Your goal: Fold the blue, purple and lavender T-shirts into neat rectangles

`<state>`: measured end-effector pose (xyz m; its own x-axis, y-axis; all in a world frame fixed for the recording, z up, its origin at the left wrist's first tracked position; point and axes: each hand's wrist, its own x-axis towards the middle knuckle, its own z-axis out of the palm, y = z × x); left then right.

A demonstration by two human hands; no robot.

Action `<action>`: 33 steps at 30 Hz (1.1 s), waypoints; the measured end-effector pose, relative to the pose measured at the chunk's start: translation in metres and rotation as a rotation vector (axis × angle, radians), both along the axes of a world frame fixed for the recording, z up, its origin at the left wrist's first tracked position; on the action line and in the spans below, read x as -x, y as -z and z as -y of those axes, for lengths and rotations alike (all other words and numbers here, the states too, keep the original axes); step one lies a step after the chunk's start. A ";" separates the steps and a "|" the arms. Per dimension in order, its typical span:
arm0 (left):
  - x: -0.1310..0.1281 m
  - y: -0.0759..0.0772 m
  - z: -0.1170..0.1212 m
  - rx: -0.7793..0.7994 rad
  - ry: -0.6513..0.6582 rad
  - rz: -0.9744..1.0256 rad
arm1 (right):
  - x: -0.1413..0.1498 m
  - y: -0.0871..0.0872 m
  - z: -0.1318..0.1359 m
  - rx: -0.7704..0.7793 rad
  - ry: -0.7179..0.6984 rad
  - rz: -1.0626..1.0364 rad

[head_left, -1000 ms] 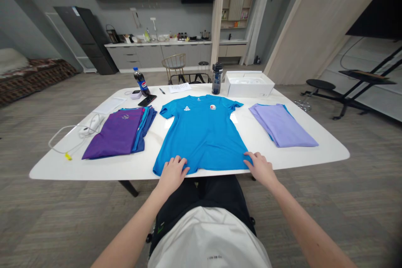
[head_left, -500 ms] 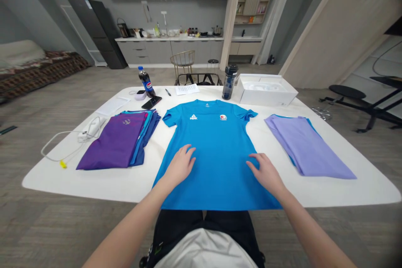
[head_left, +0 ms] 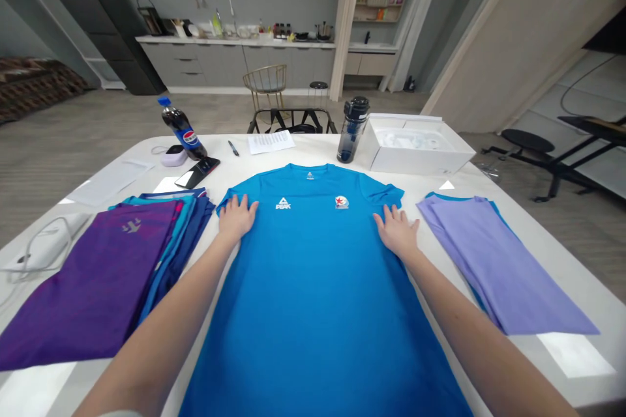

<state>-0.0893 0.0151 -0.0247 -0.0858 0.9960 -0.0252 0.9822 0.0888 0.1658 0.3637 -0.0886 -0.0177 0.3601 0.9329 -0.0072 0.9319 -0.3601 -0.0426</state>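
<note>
A blue short-sleeved T-shirt [head_left: 313, 273] lies spread flat on the white table, front side up, its collar away from me. My left hand [head_left: 237, 217] rests with fingers spread on the shirt's left sleeve and side seam. On the opposite side my right hand [head_left: 398, 230] lies near the right sleeve, fingers apart and touching the fabric. Neither hand grips anything. To the left is a pile of folded shirts with a purple shirt [head_left: 98, 273] on top. A folded lavender shirt [head_left: 503, 260] lies to the right over a blue one.
Along the far part of the table [head_left: 313, 151] stand a cola bottle [head_left: 184, 130], a dark water bottle [head_left: 352, 130] and a white box [head_left: 419, 146]. A phone [head_left: 198, 172], a pen [head_left: 233, 148] and printed paper [head_left: 271, 142] lie there too. A white charger with cable [head_left: 46, 244] sits at left.
Both hands have moved forward and outward, from above the shirt's middle to its sleeves. The view has come closer to the table. The shirt still lies flat.
</note>
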 end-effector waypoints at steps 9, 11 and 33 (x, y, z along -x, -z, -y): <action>-0.027 -0.001 -0.035 -0.051 0.263 -0.072 | 0.012 -0.013 -0.051 -0.062 -0.343 -0.038; -0.030 0.002 -0.050 0.012 0.253 -0.030 | 0.012 -0.013 -0.068 -0.003 -0.168 -0.062; 0.025 -0.009 -0.078 -0.180 0.138 -0.154 | -0.069 0.000 -0.116 -0.110 0.116 0.106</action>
